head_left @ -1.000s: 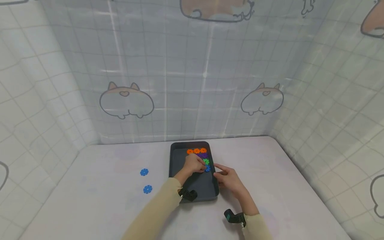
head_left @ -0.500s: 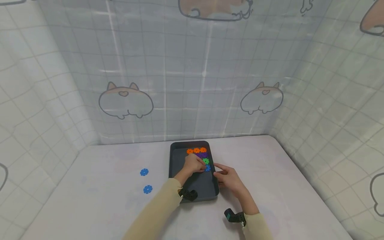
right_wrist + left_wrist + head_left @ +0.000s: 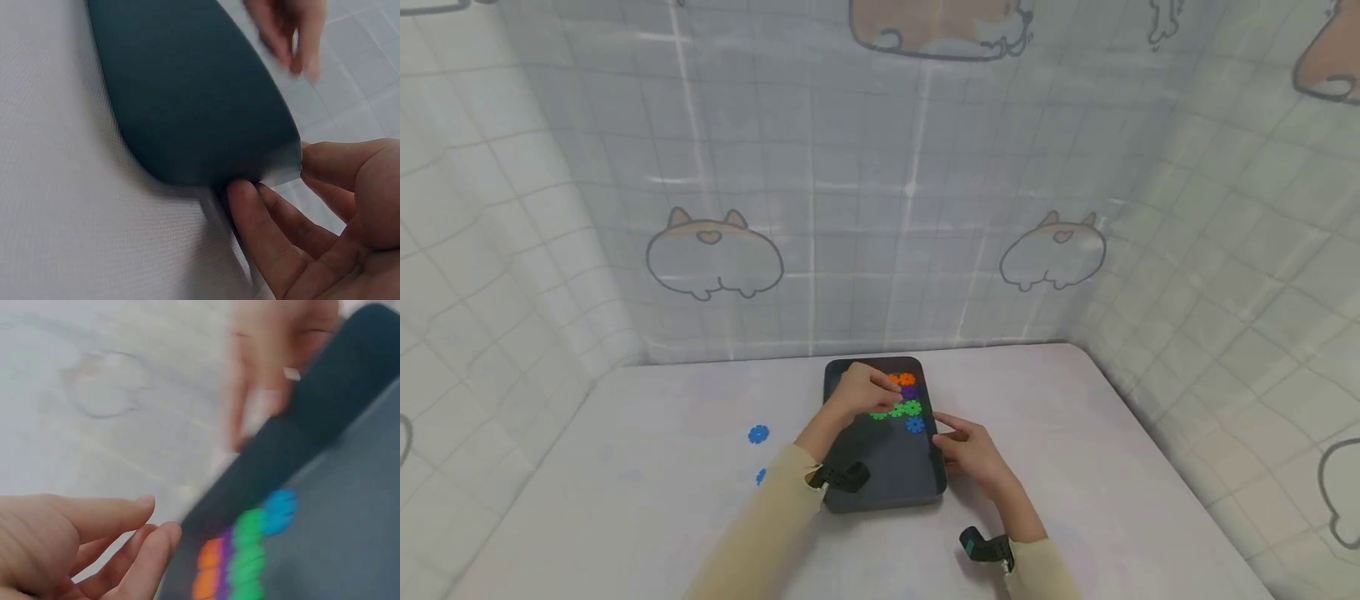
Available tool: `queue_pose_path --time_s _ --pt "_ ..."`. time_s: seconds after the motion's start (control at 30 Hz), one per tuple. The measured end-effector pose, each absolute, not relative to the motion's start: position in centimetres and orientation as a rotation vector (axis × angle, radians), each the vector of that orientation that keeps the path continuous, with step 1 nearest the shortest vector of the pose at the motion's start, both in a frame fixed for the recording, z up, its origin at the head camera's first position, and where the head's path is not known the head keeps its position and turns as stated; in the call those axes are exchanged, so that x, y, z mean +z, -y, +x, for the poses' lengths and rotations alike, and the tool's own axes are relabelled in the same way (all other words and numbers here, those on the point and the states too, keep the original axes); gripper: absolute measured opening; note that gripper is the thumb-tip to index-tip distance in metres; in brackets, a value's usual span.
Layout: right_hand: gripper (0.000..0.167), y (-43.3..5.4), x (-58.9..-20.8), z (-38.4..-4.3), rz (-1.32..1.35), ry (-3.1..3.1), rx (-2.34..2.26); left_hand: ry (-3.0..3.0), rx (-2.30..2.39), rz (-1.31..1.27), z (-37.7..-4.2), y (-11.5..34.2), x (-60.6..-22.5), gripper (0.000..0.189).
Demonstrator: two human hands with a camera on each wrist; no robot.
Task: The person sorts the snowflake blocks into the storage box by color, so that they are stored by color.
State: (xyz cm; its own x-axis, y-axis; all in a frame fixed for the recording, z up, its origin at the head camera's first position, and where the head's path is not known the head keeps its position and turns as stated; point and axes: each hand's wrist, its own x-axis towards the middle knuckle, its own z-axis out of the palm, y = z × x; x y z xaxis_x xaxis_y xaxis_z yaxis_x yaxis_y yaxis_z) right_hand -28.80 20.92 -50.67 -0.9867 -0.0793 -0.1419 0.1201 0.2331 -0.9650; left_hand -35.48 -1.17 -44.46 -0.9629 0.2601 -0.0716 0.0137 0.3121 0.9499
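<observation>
My left hand (image 3: 865,389) is over the upper part of a dark grey tray (image 3: 887,475), hiding some pieces below. In the left wrist view nothing shows between its thumb and fingertips. The tray holds rows of notched plastic discs: orange discs (image 3: 907,379), a partly covered purple disc (image 3: 909,392), green discs (image 3: 912,407) and one blue disc (image 3: 914,425). My right hand (image 3: 976,450) touches the tray's right outer side with its fingertips; in the right wrist view, they rest against the tray wall (image 3: 200,94).
Left of the tray, a blue disc (image 3: 758,434) lies on the white table (image 3: 647,467). Another blue disc (image 3: 762,476) is partly covered by the left sleeve (image 3: 752,517). A patterned curtain (image 3: 865,208) stands behind the table.
My left hand has lifted away from the tray's right side and moved up and left, uncovering a row of green discs. The right hand has stayed at the tray's side.
</observation>
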Motion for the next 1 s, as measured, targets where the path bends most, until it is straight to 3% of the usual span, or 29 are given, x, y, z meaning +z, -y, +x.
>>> queue_pose_path --time_s 0.13,0.33,0.63,1.0 --pt "0.047 -21.0 -50.7 -28.8 0.055 -2.351 -1.855 -2.416 1.658 0.34 -34.9 4.7 -41.6 0.018" --pt "0.047 -21.2 -50.5 -28.6 0.07 -2.355 -1.872 -2.588 1.49 0.341 -34.5 10.7 -40.7 0.021" --pt "0.048 -20.9 -51.2 -27.7 0.065 -2.327 -1.875 -2.744 1.289 0.309 -33.6 18.7 -44.2 0.032" --pt "0.048 -20.3 -50.3 -28.1 0.056 -2.342 -1.858 -2.839 1.196 0.372 -33.4 22.5 -48.5 0.027"
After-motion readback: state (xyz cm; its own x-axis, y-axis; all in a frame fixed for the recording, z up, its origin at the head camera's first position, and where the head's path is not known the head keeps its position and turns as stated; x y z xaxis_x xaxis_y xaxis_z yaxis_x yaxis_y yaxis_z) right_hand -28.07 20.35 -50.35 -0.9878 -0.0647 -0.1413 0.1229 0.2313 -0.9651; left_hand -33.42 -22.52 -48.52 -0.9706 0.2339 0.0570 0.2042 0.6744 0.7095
